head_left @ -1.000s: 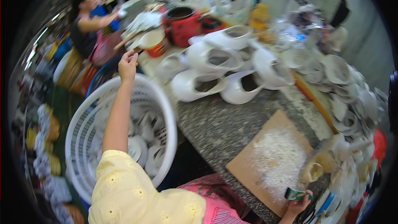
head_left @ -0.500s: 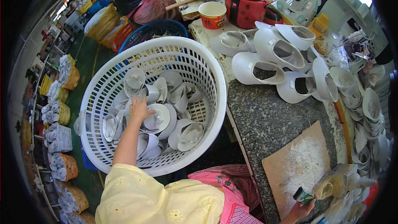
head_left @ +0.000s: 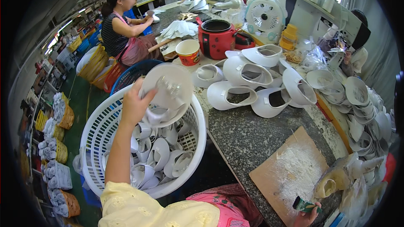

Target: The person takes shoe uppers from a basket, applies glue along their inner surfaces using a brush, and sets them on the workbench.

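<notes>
Our left hand (head_left: 134, 106) gripping a white cap visor (head_left: 167, 93) above the white laundry basket (head_left: 97, 132), right hand (head_left: 306, 216) closed on a small green tube (head_left: 304, 205) by the speckled counter (head_left: 248, 134)

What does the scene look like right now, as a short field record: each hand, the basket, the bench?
left hand: left hand raised over the basket, holding a white cap-brim piece
right hand: right hand at the lower edge, gripping a small green tool
basket: white plastic mesh basket beside the bench, holding many white brim pieces
bench: dark speckled stone bench with a brown board dusted with white powder
behind: rows of white visor pieces, red cooker pot
</notes>
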Tool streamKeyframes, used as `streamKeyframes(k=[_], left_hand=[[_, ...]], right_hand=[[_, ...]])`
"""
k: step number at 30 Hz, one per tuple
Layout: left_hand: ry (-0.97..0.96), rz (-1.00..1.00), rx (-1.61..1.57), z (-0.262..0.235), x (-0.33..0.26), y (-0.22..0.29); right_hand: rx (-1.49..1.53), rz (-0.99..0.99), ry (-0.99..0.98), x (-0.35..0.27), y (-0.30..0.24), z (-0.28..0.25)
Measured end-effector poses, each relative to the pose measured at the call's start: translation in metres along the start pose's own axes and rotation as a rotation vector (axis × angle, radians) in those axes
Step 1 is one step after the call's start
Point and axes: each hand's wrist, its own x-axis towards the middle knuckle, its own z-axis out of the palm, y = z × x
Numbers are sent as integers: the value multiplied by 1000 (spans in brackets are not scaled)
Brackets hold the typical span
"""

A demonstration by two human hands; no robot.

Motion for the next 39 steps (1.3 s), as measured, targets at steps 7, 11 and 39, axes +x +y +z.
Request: streamKeyframes(k=[7, 11, 39], left_hand=[[101, 854, -274, 122, -14, 148], [-135, 1194, -286, 180, -60, 176], [-1147, 1138, -105, 209, -102, 189]], right_hand=[[-6, -34, 116, -7, 3, -14], [-78, -89, 140, -6, -15, -4], [-675, -182, 224, 20, -75, -26]])
